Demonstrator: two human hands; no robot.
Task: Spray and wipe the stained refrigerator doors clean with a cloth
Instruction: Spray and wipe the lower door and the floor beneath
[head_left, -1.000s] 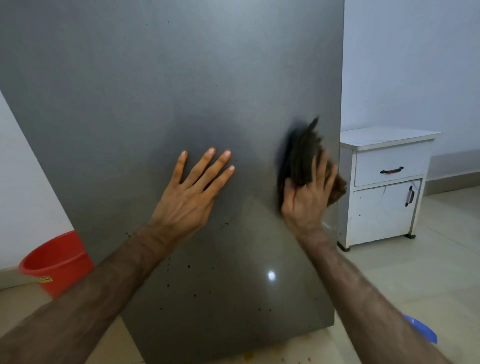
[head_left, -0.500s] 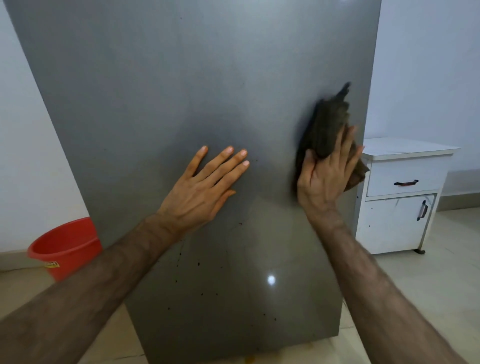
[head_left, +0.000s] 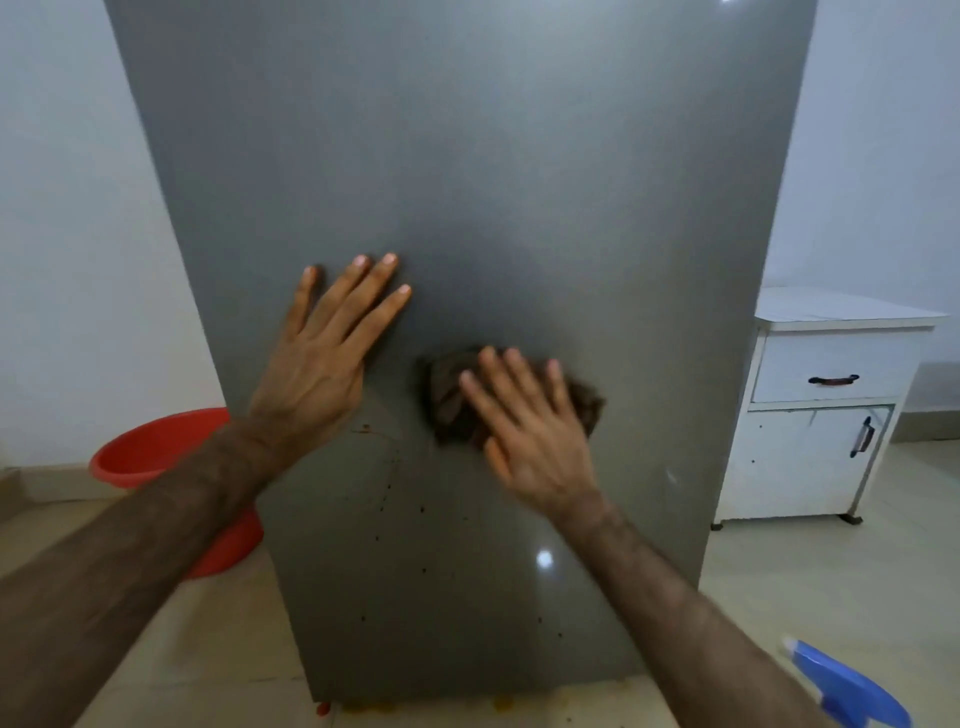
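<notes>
Both hands flat on door (head_left: 467, 156) | right hand (head_left: 535, 431) presses cloth (head_left: 452, 400) | left hand (head_left: 322, 353) bare, midway between side edges

Room background: pale walls, light tiled floor.
White cabinet (head_left: 826, 410) stands at right on short feet, one drawer above one door, each with a dark handle. Red plastic basin (head_left: 156, 452) sits on the floor (head_left: 810, 577) at left, against the wall (head_left: 67, 234).

The right hand (head_left: 530, 421) hides most of the cloth (head_left: 447, 400); spray bottle (head_left: 841, 686) is cut off.
</notes>
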